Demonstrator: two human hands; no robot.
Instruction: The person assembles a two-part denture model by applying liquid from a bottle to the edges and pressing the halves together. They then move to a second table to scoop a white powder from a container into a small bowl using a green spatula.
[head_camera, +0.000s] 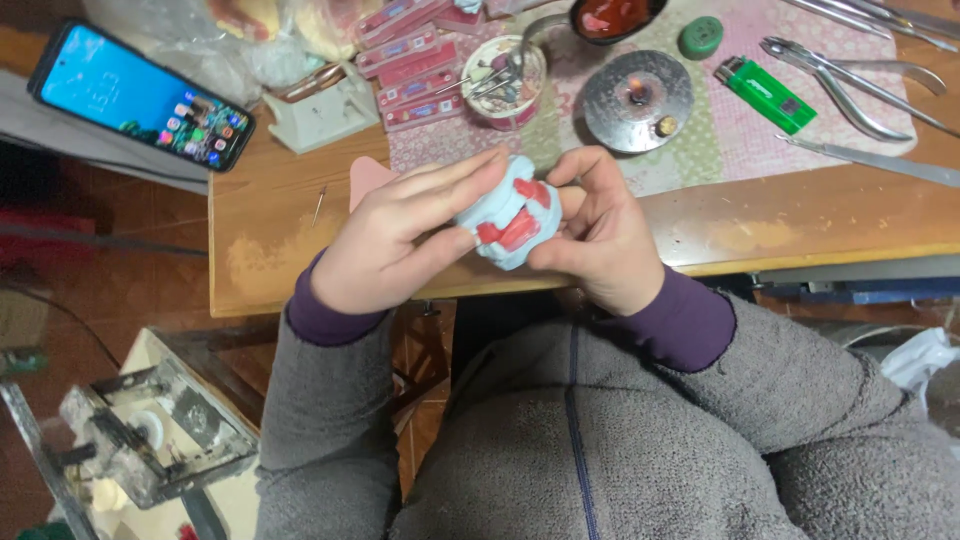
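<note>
- A pale blue dental cast (508, 215) with red wax on it is gripped just over the counter (280, 250) edge, cupped from both sides, seemingly for steadiness.
- The left hand (400, 235) is wrapped around it; the right hand (600, 225) is pinched against its other side.
- A small lit burner (637, 100), green lighter (765, 95) and pliers (850, 85) are laid within reach beyond.

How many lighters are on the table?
1. The green lighter lies on the pink mat at the table's far right, between the round metal burner and the pliers. Others could be hidden under the clutter.
</note>
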